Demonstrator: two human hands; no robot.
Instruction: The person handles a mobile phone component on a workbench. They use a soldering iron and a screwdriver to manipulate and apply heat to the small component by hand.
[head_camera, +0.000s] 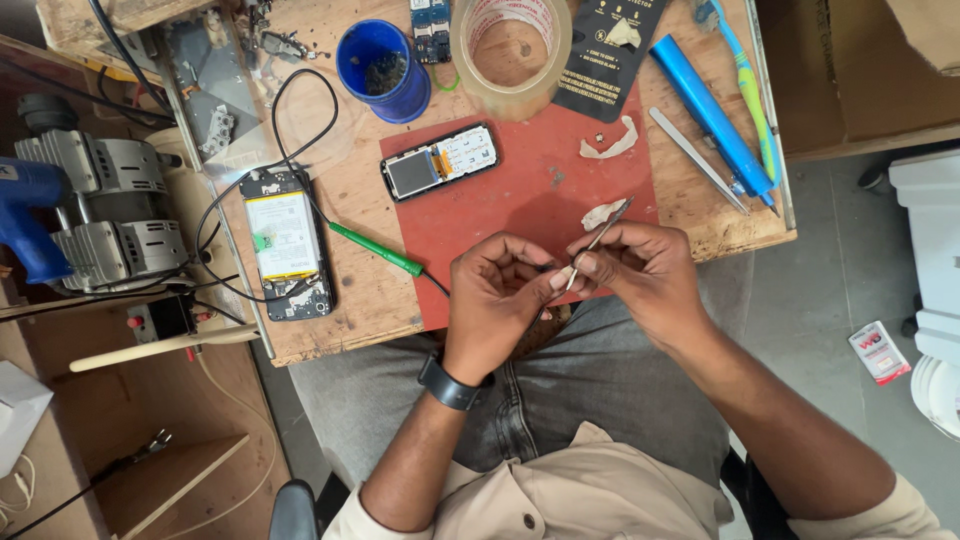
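Two opened phones lie on the wooden surface (340, 310): a smartphone (287, 245) with its back off at far left, and a small keypad handset (440, 161) on the red mat (520, 200), with a green-handled soldering iron (378, 249) between them. My left hand (497, 290) is curled shut around a small part I cannot make out, held over the near mat edge. My right hand (640, 270) touches it, pinching thin metal tweezers (598, 240) between thumb and fingers, tip at the left fingertips.
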